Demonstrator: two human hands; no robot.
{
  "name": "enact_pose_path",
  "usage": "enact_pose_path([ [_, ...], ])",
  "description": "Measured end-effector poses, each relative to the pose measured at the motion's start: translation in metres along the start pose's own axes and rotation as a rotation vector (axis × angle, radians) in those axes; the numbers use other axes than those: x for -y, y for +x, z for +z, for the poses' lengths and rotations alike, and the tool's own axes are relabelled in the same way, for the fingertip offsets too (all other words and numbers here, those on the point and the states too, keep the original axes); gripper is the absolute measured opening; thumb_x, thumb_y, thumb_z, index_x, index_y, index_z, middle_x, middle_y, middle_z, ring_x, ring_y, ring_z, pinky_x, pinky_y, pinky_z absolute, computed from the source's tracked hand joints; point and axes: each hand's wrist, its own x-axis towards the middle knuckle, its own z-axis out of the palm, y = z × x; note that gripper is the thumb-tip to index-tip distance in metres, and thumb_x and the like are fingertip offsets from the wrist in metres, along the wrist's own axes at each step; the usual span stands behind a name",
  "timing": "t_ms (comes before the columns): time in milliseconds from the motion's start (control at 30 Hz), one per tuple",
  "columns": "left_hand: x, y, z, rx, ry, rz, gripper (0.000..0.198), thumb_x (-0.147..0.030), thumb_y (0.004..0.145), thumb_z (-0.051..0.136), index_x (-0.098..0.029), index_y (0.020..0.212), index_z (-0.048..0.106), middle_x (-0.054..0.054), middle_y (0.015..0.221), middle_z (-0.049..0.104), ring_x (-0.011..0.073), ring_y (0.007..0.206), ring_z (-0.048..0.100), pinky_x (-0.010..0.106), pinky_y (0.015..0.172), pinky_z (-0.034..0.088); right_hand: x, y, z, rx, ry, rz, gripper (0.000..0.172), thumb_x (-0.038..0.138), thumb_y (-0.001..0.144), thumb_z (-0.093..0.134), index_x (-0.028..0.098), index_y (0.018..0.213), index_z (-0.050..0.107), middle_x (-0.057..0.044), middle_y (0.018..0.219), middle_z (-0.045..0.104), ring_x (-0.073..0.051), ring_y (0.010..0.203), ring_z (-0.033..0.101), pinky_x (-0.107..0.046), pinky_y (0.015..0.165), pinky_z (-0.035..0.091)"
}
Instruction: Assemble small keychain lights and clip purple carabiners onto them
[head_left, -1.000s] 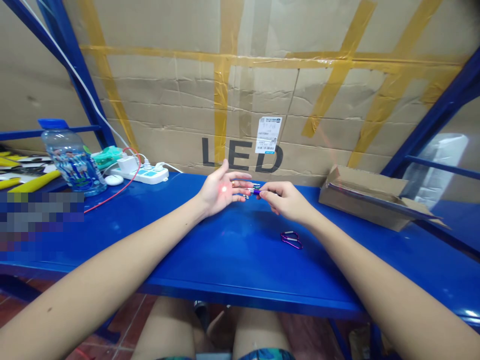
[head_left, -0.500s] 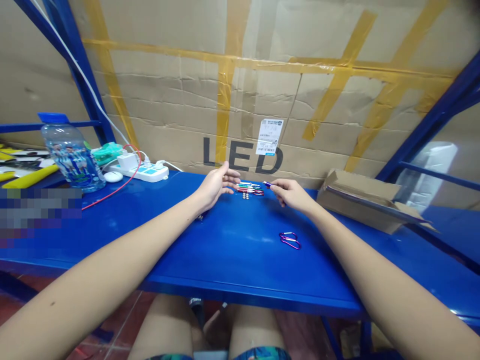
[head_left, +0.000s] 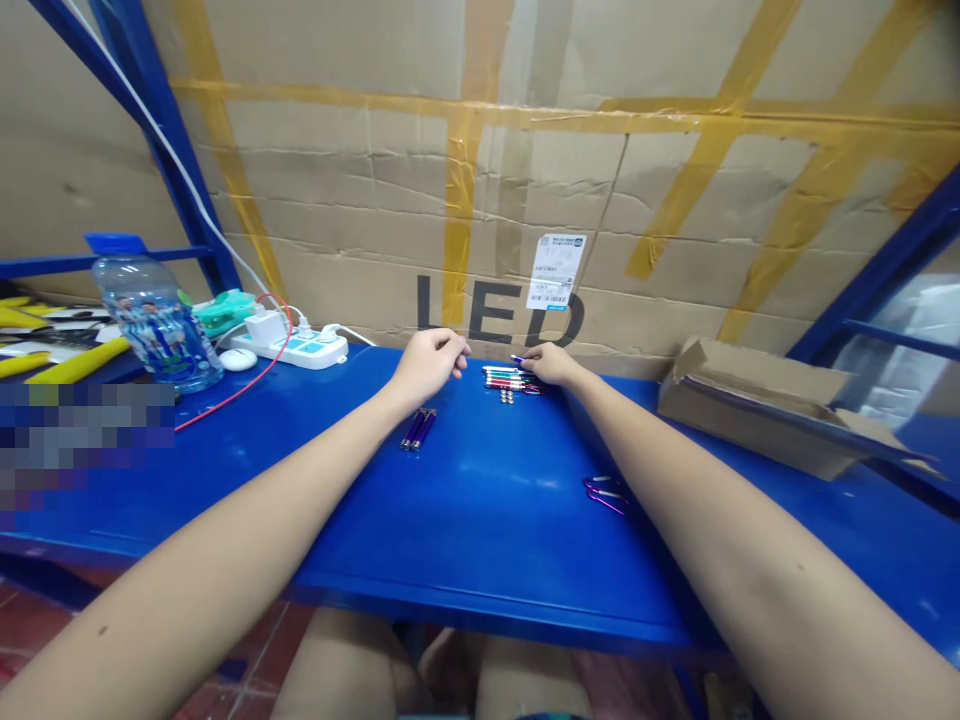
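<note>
My right hand [head_left: 551, 364] is closed on a slim purple tube [head_left: 517, 358] with a pale tip, just above the far end of a row of pen-like sticks. These coloured sticks [head_left: 506, 378], blue, green and red, lie side by side on the blue table [head_left: 480, 540]. Left of the row is my left hand [head_left: 433, 366], its fingers curled in; whether anything is inside cannot be seen. Several small silver button-like discs [head_left: 507, 397] sit in front of the row. Nearer me lie dark purple metal tubes [head_left: 418, 430]. Purple carabiners [head_left: 604, 494] rest by my right forearm, which partly covers them.
A water bottle [head_left: 157, 320] stands at the left beside a white power strip [head_left: 300, 347] with a red cable [head_left: 255, 378]. An open cardboard box [head_left: 757, 410] sits at the right. A large cardboard sheet [head_left: 360, 210] marked LED rises behind the table.
My left hand has gone from spread fingers to curled ones. My right hand has moved in over the row's right end with the purple tube. The view has shifted slightly, uncovering the dark purple tubes.
</note>
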Motion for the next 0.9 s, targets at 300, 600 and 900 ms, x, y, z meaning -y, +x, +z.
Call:
enact_pose_path([
  [300, 0.007, 0.004, -0.003, 0.019, 0.040, 0.041, 0.025, -0.019, 0.091, 0.052, -0.015, 0.071, 0.065, 0.003, 0.063, 0.061, 0.0108, 0.052, 0.055, 0.028, 0.056, 0.042, 0.031, 0.008, 0.014, 0.027, 0.047, -0.057, 0.029, 0.011, 0.084, 0.057, 0.011, 0.104, 0.079, -0.013, 0.105, 0.076, -0.020, 0.090, 0.068, -0.024, 0.075, 0.048],
  [600, 0.005, 0.004, -0.004, 0.048, 0.140, 0.013, 0.024, -0.013, 0.091, 0.048, -0.014, 0.073, 0.064, 0.002, 0.065, 0.062, 0.0079, 0.053, 0.056, 0.022, 0.053, 0.044, 0.034, 0.001, 0.016, 0.010, 0.003, -0.109, 0.031, 0.014, 0.087, 0.054, 0.014, 0.105, 0.078, -0.009, 0.109, 0.076, -0.020, 0.097, 0.068, -0.023, 0.082, 0.048],
  [900, 0.007, 0.002, -0.003, 0.082, 0.223, 0.008, 0.024, -0.020, 0.092, 0.050, -0.014, 0.075, 0.065, 0.002, 0.066, 0.063, 0.0091, 0.055, 0.058, 0.022, 0.054, 0.045, 0.038, -0.005, 0.018, 0.005, -0.094, -0.195, 0.030, 0.027, 0.092, 0.051, 0.015, 0.099, 0.077, -0.010, 0.104, 0.076, -0.022, 0.090, 0.067, -0.027, 0.079, 0.047],
])
